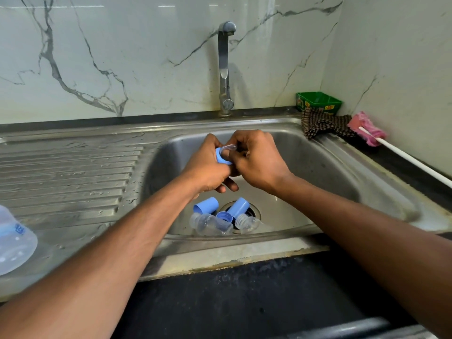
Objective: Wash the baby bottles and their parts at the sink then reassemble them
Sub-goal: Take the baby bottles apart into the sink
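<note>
Both hands meet over the sink (342, 167): the left hand (208, 167) curls round a blue ring (221, 157), and the right hand (256, 160) pinches a clear teat (230, 147) at the ring's opening. Below them, in the basin by the drain (254, 211), lie two blue caps (206, 205) (238, 206), another blue ring (225, 217) between them, and two clear bottles (211, 225) (247, 223) on their sides, touching the caps. A third clear bottle (14, 238) lies on the wet drainboard (68, 172) at far left, partly out of view. The tap (225, 69) stands behind the basin. At the bench's right corner sits a green tub (318, 102); what it holds cannot be told. A checked cloth (322, 124) lies just in front of it, and a pink brush (367, 128) with a white handle lies beside that
</note>
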